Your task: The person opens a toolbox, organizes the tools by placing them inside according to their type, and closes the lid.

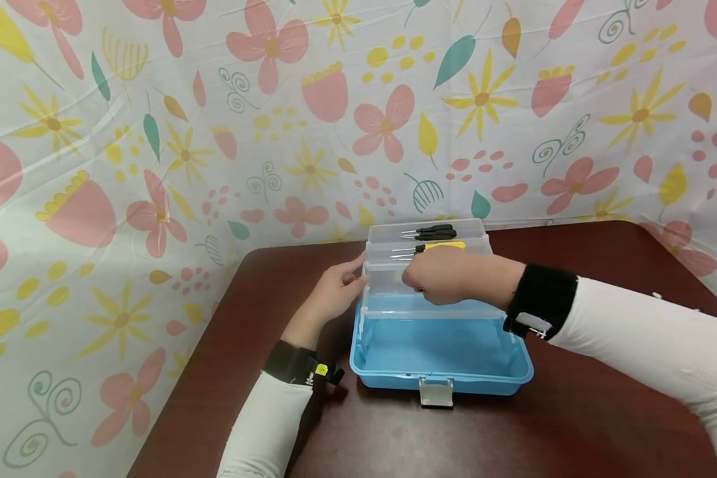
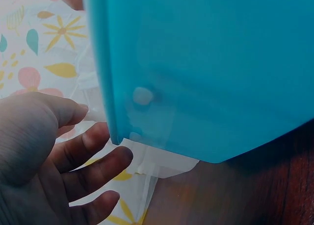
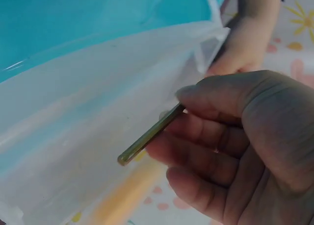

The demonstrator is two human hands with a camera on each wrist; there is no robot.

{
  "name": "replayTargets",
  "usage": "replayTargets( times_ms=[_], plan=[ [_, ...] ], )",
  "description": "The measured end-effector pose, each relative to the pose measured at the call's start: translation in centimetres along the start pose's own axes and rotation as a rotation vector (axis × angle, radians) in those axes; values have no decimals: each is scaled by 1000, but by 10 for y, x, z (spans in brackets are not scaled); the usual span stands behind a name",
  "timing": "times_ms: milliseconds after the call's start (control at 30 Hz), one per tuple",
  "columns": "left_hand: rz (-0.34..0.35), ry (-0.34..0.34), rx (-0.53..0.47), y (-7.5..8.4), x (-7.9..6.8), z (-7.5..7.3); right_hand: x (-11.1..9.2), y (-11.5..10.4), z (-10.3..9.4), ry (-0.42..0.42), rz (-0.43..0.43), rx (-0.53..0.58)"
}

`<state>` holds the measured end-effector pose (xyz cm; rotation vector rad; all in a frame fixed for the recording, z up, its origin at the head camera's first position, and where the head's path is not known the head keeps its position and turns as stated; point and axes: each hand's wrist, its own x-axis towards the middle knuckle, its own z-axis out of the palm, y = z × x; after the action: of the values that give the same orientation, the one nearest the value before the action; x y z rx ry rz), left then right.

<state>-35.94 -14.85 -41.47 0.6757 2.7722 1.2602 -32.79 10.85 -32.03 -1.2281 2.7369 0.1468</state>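
Note:
A blue toolbox [image 1: 442,384] stands open on the table, its clear tiered trays [image 1: 388,305] spread up behind the base. My right hand [image 1: 439,273] is over the lower tray. Between its thumb and forefinger it pinches a slim brass-coloured metal rod [image 3: 149,136], angled down toward the tray; its exact kind cannot be told. My left hand [image 1: 334,289] rests its fingertips against the left end of the trays, fingers loosely bent. In the left wrist view its fingers [image 2: 105,168] are beside the blue box wall.
Several black-handled screwdrivers [image 1: 439,232] lie in the top tray. A yellow-handled screwdriver [image 1: 454,245] is in the tray below, partly behind my right hand. The front latch [image 1: 436,393] hangs down. A flowered cloth [image 1: 311,133] hangs behind the dark red table [image 1: 603,265].

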Motion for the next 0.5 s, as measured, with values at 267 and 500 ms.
replayTargets(
  times_ms=[267, 500],
  plan=[
    [-7, 6, -7, -1, 0, 1, 8, -9, 12, -4, 14, -171],
    [-5, 8, -15, -2, 1, 1, 14, -11, 19, 18, 7, -234]
  ],
)
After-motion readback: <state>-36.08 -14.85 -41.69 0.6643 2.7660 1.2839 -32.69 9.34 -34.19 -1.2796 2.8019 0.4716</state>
